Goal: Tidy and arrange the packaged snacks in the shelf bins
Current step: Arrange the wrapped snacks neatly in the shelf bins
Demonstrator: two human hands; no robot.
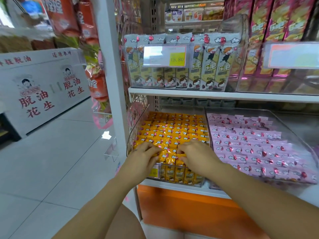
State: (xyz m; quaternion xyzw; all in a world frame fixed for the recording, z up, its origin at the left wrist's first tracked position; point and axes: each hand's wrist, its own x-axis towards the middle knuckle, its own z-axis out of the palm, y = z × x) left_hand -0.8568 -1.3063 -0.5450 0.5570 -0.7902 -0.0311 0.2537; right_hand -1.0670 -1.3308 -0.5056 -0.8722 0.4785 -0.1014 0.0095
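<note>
Orange snack packets (174, 130) stand packed in rows in a clear plastic bin (136, 128) on the lower shelf. Both hands are at the bin's front rows. My left hand (143, 157) lies over the front left packets with fingers bent onto their tops. My right hand (196, 156) is beside it, with its fingers curled round the top of one orange packet at the front middle. Pink packets (255, 145) fill the neighbouring clear bin to the right. Grey packets (207, 66) stand upright in a bin on the shelf above.
A price tag holder (164, 56) hangs on the upper bin's front. Magenta snack boxes (269, 31) sit at the upper right. The white shelf upright (110, 66) stands left of the bins. Red bags (96, 83) hang beside it. A white display box (43, 87) lines the tiled aisle.
</note>
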